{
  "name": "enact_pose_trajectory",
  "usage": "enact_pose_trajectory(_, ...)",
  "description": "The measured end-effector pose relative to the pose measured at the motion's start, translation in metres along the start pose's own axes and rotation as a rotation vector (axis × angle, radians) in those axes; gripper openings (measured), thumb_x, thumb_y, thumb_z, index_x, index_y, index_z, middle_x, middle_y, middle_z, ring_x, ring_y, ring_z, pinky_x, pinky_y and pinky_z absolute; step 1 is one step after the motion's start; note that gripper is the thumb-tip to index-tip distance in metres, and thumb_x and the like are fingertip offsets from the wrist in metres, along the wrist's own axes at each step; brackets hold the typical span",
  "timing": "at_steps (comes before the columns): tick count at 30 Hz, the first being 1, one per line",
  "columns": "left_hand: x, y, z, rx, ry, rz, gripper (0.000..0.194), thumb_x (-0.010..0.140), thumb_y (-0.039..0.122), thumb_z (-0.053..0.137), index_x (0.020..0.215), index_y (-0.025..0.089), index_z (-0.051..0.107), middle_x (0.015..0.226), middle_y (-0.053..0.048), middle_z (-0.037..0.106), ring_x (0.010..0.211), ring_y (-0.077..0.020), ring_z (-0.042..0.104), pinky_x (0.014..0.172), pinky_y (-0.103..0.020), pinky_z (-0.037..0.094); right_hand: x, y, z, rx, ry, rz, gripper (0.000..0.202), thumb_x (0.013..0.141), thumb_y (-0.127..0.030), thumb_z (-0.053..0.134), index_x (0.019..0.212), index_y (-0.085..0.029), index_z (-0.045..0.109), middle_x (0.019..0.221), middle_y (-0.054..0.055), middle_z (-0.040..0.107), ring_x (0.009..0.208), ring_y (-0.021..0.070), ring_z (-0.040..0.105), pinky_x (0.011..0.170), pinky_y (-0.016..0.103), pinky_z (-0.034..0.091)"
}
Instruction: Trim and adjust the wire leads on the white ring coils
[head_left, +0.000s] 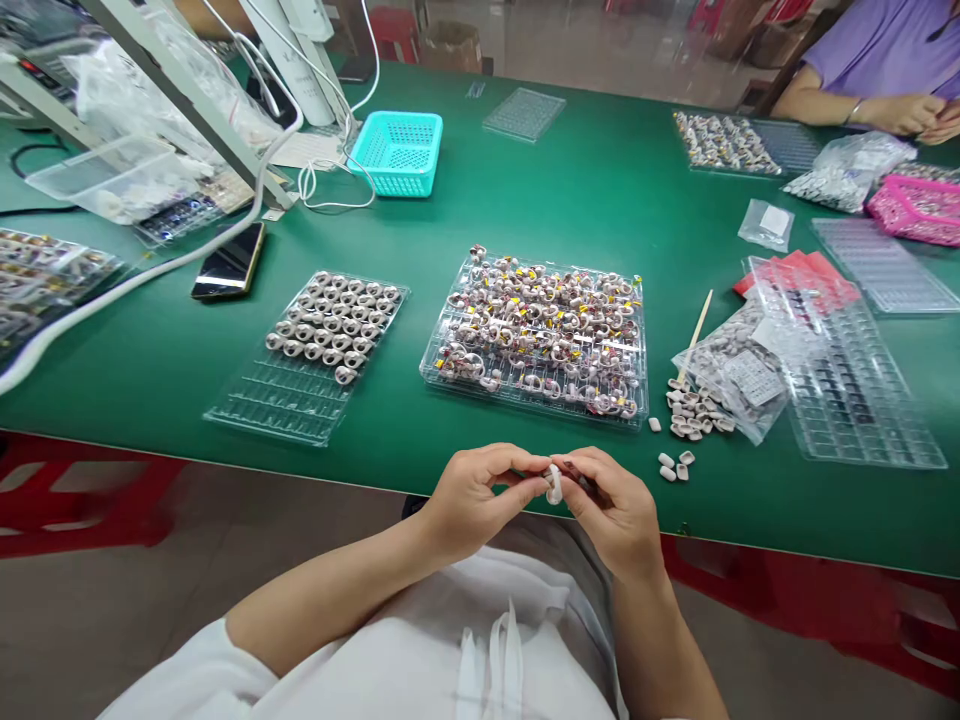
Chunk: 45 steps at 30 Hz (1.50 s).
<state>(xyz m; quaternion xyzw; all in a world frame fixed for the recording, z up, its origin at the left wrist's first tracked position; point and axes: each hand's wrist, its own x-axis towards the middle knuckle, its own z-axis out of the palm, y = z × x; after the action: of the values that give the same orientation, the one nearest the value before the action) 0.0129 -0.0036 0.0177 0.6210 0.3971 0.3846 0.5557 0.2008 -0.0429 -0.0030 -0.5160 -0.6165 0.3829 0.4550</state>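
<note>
Between the fingertips of my left hand [487, 495] and my right hand [611, 500] is a small white ring-shaped part [554, 484], pinched from both sides just off the table's front edge. Its far side is partly covered by my fingers. Straight ahead lies a clear tray [532, 335] full of similar ring-shaped parts with yellow and dark bits. A second clear tray [277, 395] to the left bears rows of white parts [334, 318] in its back portion. Right of my hands, small white caps [694, 412] lie in a loose pile, with several strays nearer me.
A plastic bag of white pieces [739, 365], a thin wooden stick [697, 330] and clear trays [862, 370] lie to the right. A turquoise basket [401, 155], a phone [230, 262] and white cables [259, 180] are at the left. Across the table sits a co-worker [877, 70].
</note>
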Motion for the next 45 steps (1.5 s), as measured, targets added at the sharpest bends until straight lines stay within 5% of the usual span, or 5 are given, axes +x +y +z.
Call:
enact_pose_trajectory(7,0.0,0.001,0.001,-0.085,0.012,0.034,0.014,0.081,0.012,0.072,0.093,0.012,0.08,0.085,-0.012,0.077,0.073,-0.0175,0.074,0.067,-0.023,0.062,0.0,-0.002,-0.003,-0.039,-0.031,-0.07,0.022,0.093,-0.019,0.062,0.113,-0.024,0.07,0.097,0.006,0.07,0.077,0.014,0.065,0.059,0.022,0.05)
enact_pose_trajectory(16,0.0,0.006,0.003,-0.377,-0.014,-0.179,0.012,0.077,0.013,0.079,0.088,0.017,0.082,0.082,-0.006,0.078,0.07,-0.0144,0.073,0.068,-0.022,0.061,-0.001,-0.01,-0.003,-0.087,0.02,-0.189,0.02,0.091,-0.013,0.062,0.109,-0.02,0.067,0.094,0.006,0.068,0.078,0.0139,0.064,0.058,0.021,0.051)
enact_pose_trajectory(23,0.006,0.013,-0.001,-0.518,-0.102,-0.458,0.022,0.072,0.023,0.086,0.089,0.012,0.079,0.08,-0.006,0.079,0.073,-0.0139,0.071,0.072,-0.024,0.058,0.0,-0.008,-0.009,-0.09,-0.054,-0.229,0.021,0.09,-0.012,0.063,0.11,-0.02,0.065,0.093,0.006,0.067,0.077,0.0138,0.064,0.061,0.022,0.053)
enact_pose_trajectory(30,0.012,0.01,-0.006,-0.583,-0.168,-0.507,0.023,0.071,0.025,0.087,0.082,0.01,0.073,0.069,-0.003,0.074,0.064,-0.0113,0.066,0.066,-0.023,0.053,-0.004,-0.008,-0.009,-0.189,-0.061,-0.344,0.033,0.089,-0.008,0.064,0.119,-0.02,0.061,0.098,0.006,0.067,0.078,0.0135,0.062,0.061,0.023,0.051)
enact_pose_trajectory(45,0.011,0.001,-0.009,-0.656,-0.246,-0.658,0.035,0.07,0.027,0.088,0.092,0.01,0.066,0.073,-0.005,0.075,0.066,-0.0142,0.071,0.065,-0.024,0.055,-0.002,-0.009,-0.002,-0.084,-0.046,-0.287,0.02,0.089,-0.013,0.061,0.107,-0.019,0.067,0.09,0.007,0.068,0.073,0.0154,0.064,0.056,0.025,0.05)
